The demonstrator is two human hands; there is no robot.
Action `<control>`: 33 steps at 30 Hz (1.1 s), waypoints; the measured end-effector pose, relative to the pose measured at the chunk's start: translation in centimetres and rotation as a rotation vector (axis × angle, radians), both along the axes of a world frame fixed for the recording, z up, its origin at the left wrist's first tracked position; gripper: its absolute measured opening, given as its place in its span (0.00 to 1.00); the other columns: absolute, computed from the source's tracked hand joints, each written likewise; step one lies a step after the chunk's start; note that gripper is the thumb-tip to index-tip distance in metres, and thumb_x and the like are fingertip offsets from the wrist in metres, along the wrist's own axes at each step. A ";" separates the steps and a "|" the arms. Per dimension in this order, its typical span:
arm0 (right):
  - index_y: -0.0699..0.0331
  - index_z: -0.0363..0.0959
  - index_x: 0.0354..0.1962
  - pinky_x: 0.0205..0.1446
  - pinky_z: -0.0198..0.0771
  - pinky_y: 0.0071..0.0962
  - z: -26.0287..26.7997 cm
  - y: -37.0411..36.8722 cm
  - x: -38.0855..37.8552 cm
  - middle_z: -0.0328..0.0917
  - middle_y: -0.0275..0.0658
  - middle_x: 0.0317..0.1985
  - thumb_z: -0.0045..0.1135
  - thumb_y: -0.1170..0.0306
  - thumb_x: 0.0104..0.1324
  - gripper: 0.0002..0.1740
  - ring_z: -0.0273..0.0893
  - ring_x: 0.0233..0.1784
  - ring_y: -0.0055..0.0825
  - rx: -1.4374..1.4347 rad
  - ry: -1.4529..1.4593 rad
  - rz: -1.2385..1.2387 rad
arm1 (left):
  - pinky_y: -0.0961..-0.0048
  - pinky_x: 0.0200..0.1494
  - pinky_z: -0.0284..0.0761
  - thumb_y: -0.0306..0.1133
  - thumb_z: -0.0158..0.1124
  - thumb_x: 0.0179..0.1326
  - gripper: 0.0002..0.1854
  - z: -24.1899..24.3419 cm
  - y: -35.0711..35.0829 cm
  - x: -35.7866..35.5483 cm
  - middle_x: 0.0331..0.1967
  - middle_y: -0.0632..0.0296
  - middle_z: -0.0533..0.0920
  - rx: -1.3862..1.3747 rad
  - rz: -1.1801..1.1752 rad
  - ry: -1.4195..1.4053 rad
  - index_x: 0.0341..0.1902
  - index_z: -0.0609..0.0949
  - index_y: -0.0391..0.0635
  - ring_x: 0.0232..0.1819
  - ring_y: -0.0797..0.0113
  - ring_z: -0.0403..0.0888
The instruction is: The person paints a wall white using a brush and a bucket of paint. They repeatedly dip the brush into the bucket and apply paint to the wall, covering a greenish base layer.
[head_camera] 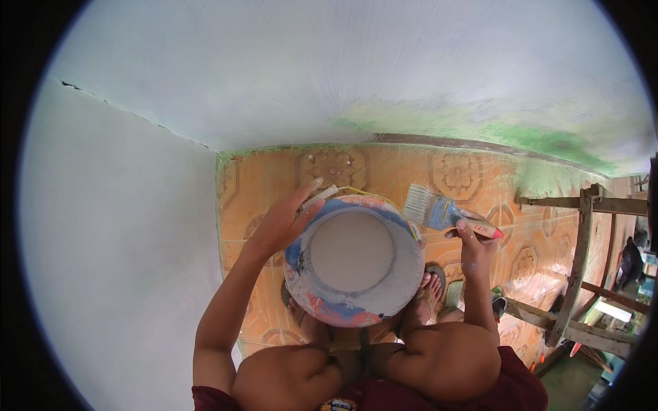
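A round paint bucket (354, 312) stands before me between my feet, its rim smeared with blue, pink and white. Pale, whitish paint (352, 250) lies inside it. My left hand (285, 218) is at the bucket's upper left, with the white grip of the wire handle (325, 193) between thumb and fingers. To the right of the bucket, my right hand (474, 241) holds a wide paintbrush (442, 211) by its wooden handle. The brush's pale, paint-coated bristles point left, close to the bucket's rim. Its ferrule is stained blue.
A whitish wall (329, 72) with green patches rises ahead, and another wall (123, 246) stands at left. Orange patterned tiles (334, 169) cover the floor. A wooden frame (583, 246) stands at right, with a dark animal (629, 262) beyond it.
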State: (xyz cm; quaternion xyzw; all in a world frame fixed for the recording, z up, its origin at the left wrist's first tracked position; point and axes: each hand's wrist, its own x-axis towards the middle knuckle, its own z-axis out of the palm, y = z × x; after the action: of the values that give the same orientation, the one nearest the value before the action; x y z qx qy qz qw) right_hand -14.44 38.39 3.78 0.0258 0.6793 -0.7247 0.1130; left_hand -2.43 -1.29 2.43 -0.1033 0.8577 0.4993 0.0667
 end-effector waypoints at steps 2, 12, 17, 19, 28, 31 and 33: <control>0.78 0.83 0.54 0.46 0.90 0.35 1.3 -1.5 1.9 0.89 0.50 0.47 0.78 0.79 0.67 0.20 0.91 0.45 0.34 0.034 0.013 0.044 | 0.57 0.56 0.80 0.56 0.56 0.85 0.31 -1.1 -0.7 -0.3 0.51 0.40 0.88 0.069 0.001 -0.035 0.68 0.83 0.37 0.50 0.44 0.86; 0.68 0.90 0.46 0.49 0.86 0.30 5.9 -5.2 5.2 0.93 0.40 0.42 0.82 0.77 0.63 0.14 0.91 0.46 0.27 0.625 0.217 0.453 | 0.57 0.38 0.72 0.57 0.61 0.82 0.32 -4.1 0.0 -1.4 0.25 0.49 0.77 0.311 0.106 -0.046 0.39 0.80 0.34 0.30 0.64 0.72; 0.70 0.92 0.46 0.53 0.84 0.28 4.7 -10.3 7.1 0.94 0.43 0.47 0.80 0.76 0.65 0.13 0.92 0.47 0.27 0.801 0.379 0.655 | 0.59 0.39 0.72 0.59 0.61 0.81 0.32 -4.8 0.4 -1.6 0.26 0.52 0.78 0.395 0.108 -0.083 0.39 0.82 0.35 0.31 0.64 0.73; 0.72 0.91 0.47 0.50 0.85 0.28 3.8 -13.0 7.1 0.95 0.43 0.43 0.80 0.75 0.65 0.13 0.93 0.44 0.26 0.799 0.431 0.673 | 0.64 0.40 0.74 0.59 0.62 0.80 0.30 -4.2 0.2 -1.8 0.26 0.60 0.80 0.342 0.094 -0.108 0.42 0.85 0.38 0.32 0.69 0.75; 0.68 0.91 0.47 0.42 0.86 0.26 -0.2 -15.7 9.5 0.94 0.44 0.35 0.80 0.70 0.66 0.15 0.95 0.36 0.30 0.707 0.223 0.758 | 0.56 0.42 0.75 0.59 0.62 0.80 0.32 -6.0 0.4 -1.7 0.29 0.45 0.81 0.271 0.063 0.089 0.43 0.84 0.34 0.32 0.55 0.79; 0.66 0.91 0.47 0.43 0.86 0.27 -0.8 -16.0 10.1 0.94 0.43 0.36 0.80 0.72 0.65 0.14 0.94 0.36 0.30 0.719 0.302 0.867 | 0.46 0.47 0.77 0.58 0.62 0.78 0.33 -5.7 0.4 -1.8 0.33 0.34 0.85 0.253 0.076 0.135 0.41 0.84 0.30 0.40 0.33 0.85; 0.63 0.92 0.47 0.41 0.86 0.30 -1.0 -16.3 10.5 0.93 0.43 0.35 0.80 0.71 0.65 0.14 0.94 0.35 0.35 0.736 0.401 0.920 | 0.50 0.46 0.76 0.57 0.62 0.79 0.31 -5.8 0.3 -1.7 0.33 0.38 0.84 0.276 0.082 0.168 0.44 0.84 0.32 0.38 0.42 0.82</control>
State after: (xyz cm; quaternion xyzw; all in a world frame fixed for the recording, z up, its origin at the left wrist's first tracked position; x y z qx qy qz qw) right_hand -3.94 22.13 2.74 -0.3691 0.8339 -0.3109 0.2677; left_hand -4.10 -0.98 -3.42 -0.0862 0.7787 0.6214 -0.0122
